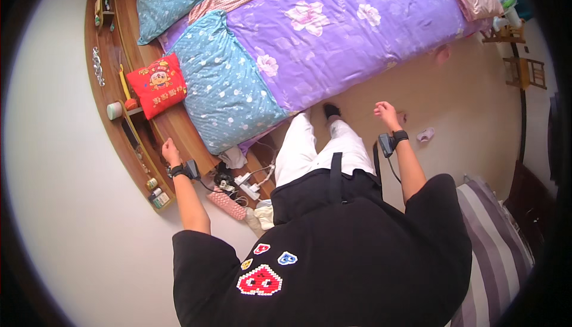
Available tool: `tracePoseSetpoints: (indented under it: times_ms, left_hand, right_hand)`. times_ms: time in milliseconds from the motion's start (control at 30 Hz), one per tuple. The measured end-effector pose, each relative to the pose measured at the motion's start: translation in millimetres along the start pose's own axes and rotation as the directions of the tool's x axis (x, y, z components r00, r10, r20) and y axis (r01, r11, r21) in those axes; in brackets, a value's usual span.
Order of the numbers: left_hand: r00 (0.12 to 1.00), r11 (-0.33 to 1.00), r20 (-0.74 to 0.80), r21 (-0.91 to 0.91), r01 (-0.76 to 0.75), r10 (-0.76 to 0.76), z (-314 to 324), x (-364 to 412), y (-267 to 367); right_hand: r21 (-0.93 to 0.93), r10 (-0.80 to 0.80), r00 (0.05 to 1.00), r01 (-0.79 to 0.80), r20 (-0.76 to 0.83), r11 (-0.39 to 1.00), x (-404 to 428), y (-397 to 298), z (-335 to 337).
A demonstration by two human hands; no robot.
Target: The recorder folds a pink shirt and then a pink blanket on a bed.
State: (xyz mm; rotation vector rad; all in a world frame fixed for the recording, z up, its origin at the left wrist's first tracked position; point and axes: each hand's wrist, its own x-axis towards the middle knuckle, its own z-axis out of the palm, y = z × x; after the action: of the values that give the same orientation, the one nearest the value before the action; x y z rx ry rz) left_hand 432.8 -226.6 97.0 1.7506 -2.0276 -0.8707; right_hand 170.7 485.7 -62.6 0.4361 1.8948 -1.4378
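My left hand [170, 152] is over the edge of the wooden headboard [181, 128], its fingers curled in and no object visible in it. Nearest to it are the headboard's shelf, a dark phone-like object [130, 133] and a red cushion [157, 85] with a cartoon figure. My right hand [387, 114] hangs above the pale floor [464, 90], right of my legs, with loosely curled fingers and nothing seen in them. Each wrist wears a black strap with a cabled device. Before me lies a bed with a purple floral cover [330, 45] and a blue rabbit-print pillow [223, 85].
Beside the bed, a white power strip [246, 186] with tangled cables lies near a pink textured object [227, 203]. A slipper [426, 135] is on the floor. Small wooden chairs [526, 72] stand at the far right. Striped fabric [482, 237] is behind my right side.
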Motion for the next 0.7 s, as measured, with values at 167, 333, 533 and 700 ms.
tracePoseSetpoints:
  times_ms: [167, 333, 533, 700]
  left_hand:
    - [0.945, 0.92, -0.107, 0.288, -0.267, 0.308, 1.0, 97.7, 27.5]
    - [0.82, 0.634, -0.151, 0.715, -0.295, 0.552, 9.0, 136.3, 59.3]
    - [0.673, 0.433, -0.189, 0.875, -0.214, 0.715, -45.8, 212.5, 26.3]
    - [0.832, 0.431, -0.07, 0.877, -0.212, 0.55, -43.1, 224.6, 12.8]
  right_hand:
    - [0.115, 0.155, 0.984, -0.144, -0.091, 0.983, -14.3, 27.1, 36.1]
    - [0.104, 0.427, 0.88, -0.414, -0.208, 0.904, -65.2, 90.4, 55.7]
    - [0.037, 0.647, 0.746, -0.65, -0.157, 0.759, -100.4, 120.6, 96.0]
    - [0.086, 0.691, 0.714, -0.685, -0.113, 0.723, -105.6, 126.0, 109.2]
